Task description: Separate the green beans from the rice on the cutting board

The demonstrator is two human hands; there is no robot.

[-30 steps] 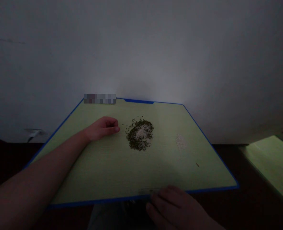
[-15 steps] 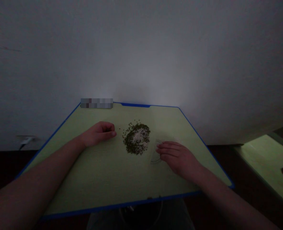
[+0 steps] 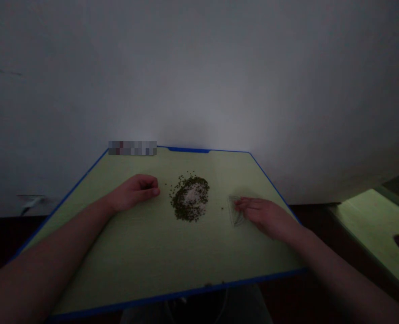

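A pile of small dark green beans and pale, rice-like grains point(image 3: 190, 195) lies mid-table. To its left, my left hand point(image 3: 140, 191) rests on the tabletop with fingers loosely curled in and the thumb near the index finger; nothing shows in it. My right hand point(image 3: 258, 213), right of the pile, has its fingers together on a clear plastic protractor point(image 3: 235, 213), gripping it near the table surface. The fingers cover part of the protractor. One stray bean point(image 3: 222, 208) sits between the pile and the protractor, and another lies near my left fingertips.
The pale table point(image 3: 145, 265) has a blue edge and stands against a grey wall point(image 3: 199, 81). A blurred-out strip point(image 3: 132, 148) is at its far left corner. Below the near edge, a dark round container point(image 3: 195, 308) shows between my legs. Another pale surface point(image 3: 378, 225) stands at right.
My right hand has moved right with the protractor, away from the pile. A stray bean now shows between them. My left hand stays in about the same place; the view has shifted slightly.
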